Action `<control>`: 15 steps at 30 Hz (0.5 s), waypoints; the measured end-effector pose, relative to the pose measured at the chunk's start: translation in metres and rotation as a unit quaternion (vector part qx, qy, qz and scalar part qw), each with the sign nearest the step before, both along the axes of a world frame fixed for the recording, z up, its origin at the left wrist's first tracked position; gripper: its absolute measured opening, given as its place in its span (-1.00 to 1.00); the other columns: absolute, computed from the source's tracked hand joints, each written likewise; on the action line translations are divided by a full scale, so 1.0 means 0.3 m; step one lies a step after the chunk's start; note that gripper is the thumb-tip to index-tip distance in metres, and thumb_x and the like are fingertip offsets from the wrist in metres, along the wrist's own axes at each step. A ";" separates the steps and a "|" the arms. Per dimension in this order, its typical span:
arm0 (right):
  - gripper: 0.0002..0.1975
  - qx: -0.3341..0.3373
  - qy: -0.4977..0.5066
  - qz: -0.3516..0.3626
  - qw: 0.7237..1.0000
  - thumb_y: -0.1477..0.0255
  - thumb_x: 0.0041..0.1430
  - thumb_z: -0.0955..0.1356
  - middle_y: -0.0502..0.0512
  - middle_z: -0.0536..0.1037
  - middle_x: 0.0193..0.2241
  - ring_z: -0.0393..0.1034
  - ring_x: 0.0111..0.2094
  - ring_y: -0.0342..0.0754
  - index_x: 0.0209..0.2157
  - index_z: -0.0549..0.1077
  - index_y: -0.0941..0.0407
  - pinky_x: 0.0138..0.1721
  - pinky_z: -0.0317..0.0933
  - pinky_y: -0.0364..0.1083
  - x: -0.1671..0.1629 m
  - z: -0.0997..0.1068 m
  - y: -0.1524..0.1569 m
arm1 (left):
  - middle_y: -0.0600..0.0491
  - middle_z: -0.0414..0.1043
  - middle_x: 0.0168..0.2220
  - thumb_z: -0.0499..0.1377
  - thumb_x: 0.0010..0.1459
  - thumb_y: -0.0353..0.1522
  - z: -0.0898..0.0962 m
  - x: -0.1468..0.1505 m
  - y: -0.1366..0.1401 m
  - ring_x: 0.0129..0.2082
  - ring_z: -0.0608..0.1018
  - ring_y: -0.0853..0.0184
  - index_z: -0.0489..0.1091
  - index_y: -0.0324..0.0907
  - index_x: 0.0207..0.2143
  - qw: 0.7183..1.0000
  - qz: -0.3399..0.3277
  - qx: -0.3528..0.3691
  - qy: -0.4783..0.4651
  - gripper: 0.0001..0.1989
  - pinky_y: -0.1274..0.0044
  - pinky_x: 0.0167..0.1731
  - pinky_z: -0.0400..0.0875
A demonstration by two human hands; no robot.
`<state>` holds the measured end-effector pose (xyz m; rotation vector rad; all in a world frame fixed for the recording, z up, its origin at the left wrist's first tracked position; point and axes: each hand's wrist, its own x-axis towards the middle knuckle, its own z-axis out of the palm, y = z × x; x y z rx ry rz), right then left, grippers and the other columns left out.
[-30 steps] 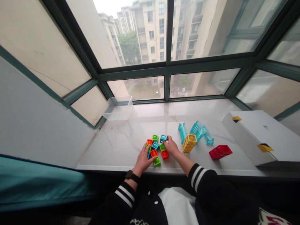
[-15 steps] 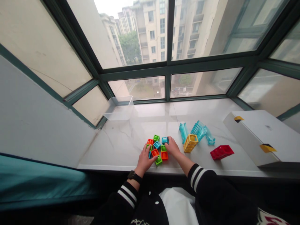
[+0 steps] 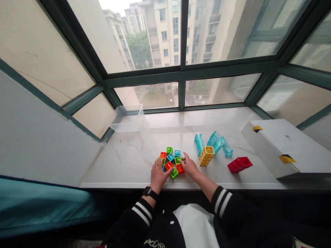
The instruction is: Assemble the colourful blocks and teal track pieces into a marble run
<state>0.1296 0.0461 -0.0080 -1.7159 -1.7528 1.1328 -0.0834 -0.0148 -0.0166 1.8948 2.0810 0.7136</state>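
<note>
Several small hollow toy blocks in green, orange and blue lie in a loose cluster on the white marble sill. My left hand [image 3: 159,175] curves around the cluster's left and near side with fingers spread, its fingertips over a green block [image 3: 162,161] and its thumb by another green block [image 3: 174,173]. At the right edge is my right hand [image 3: 190,166], thumb and forefinger apart, its thumb beside a green block [image 3: 178,160]. An orange block [image 3: 180,168] sits just below that. The upper blue block [image 3: 177,153] stands free of both hands. My left fingers partly cover some blocks.
Right of the hands stand a yellow block tower [image 3: 206,156], clear blue track pieces [image 3: 215,141] and a red tower lying tilted [image 3: 239,165]. A white box [image 3: 287,144] is at far right. A clear plastic bin [image 3: 126,124] sits back left, by the window frame [image 3: 144,80].
My right hand has let go of the upper blue block and moved slightly down toward the green block below it. My left hand stays around the cluster. The view has shifted slightly.
</note>
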 end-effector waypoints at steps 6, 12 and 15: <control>-0.33 0.070 -0.010 0.047 0.996 0.51 0.26 0.36 0.29 0.55 0.18 0.51 0.13 0.16 0.38 0.23 0.11 0.17 0.37 0.11 -0.002 0.111 -0.073 | -0.23 0.18 0.41 0.24 0.26 0.01 -0.005 0.010 -0.003 0.33 0.34 -0.08 0.26 -0.10 0.34 1.000 0.001 -0.005 0.002 -0.30 0.12 0.26 0.33; -0.53 0.408 -0.091 0.011 0.908 0.41 0.34 0.35 0.25 0.45 0.23 0.29 0.29 0.24 0.26 0.42 0.02 0.36 0.14 0.28 0.231 0.392 -0.091 | -0.21 0.18 0.41 0.16 0.35 -0.08 -0.028 -0.010 -0.006 0.37 0.31 -0.03 0.26 -0.08 0.34 0.998 -0.034 0.001 -0.048 -0.42 0.09 0.31 0.27; -0.45 0.351 -0.218 -0.012 0.911 0.40 0.25 0.41 0.36 0.43 0.23 0.29 0.26 0.41 0.27 0.41 0.09 0.25 0.23 0.36 0.358 0.432 -0.050 | -0.23 0.22 0.39 0.15 0.36 -0.15 -0.031 -0.012 0.002 0.37 0.31 0.00 0.23 -0.11 0.35 0.997 -0.049 0.006 -0.064 -0.43 0.08 0.31 0.27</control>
